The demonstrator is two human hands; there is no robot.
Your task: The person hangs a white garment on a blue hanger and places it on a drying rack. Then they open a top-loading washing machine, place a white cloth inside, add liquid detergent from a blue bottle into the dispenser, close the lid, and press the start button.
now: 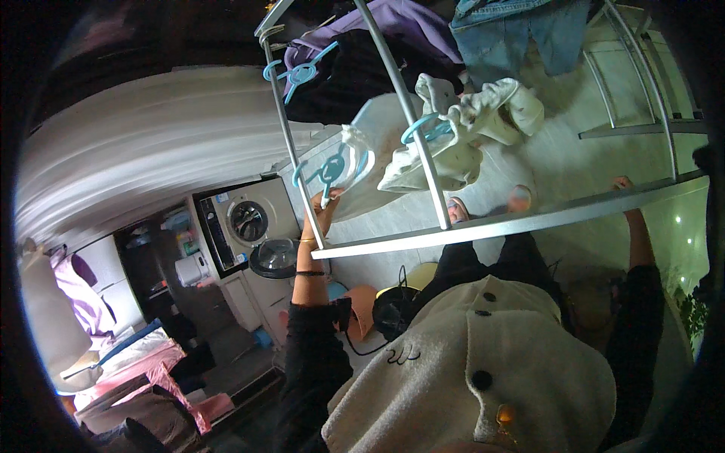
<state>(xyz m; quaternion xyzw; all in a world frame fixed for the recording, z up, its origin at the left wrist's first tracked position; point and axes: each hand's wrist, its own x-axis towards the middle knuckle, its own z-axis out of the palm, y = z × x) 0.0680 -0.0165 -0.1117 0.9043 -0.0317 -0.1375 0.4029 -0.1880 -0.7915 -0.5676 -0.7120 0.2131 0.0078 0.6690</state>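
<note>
My left hand (325, 208) pinches the lower end of a light-blue hanger (332, 168) with a thin white garment (362, 164) on it. The hanger hooks over the left bar of a metal drying rack (422, 147). My right hand (623, 183) is at the far right, partly behind the rack's long rail; whether its fingers hold anything is unclear. A crumpled, patterned white garment (481, 124) hangs from another blue hanger on the middle bar. Farther along hang a black garment (351, 79), a purple garment (396, 17) and blue jeans (510, 39).
A front-loading washing machine (247, 221) stands at the left, its round door (274, 258) swung out. A white curtain (158, 136) spans the upper left. Orange and black containers lie near my left elbow. More metal rack bars (634, 62) are at the upper right.
</note>
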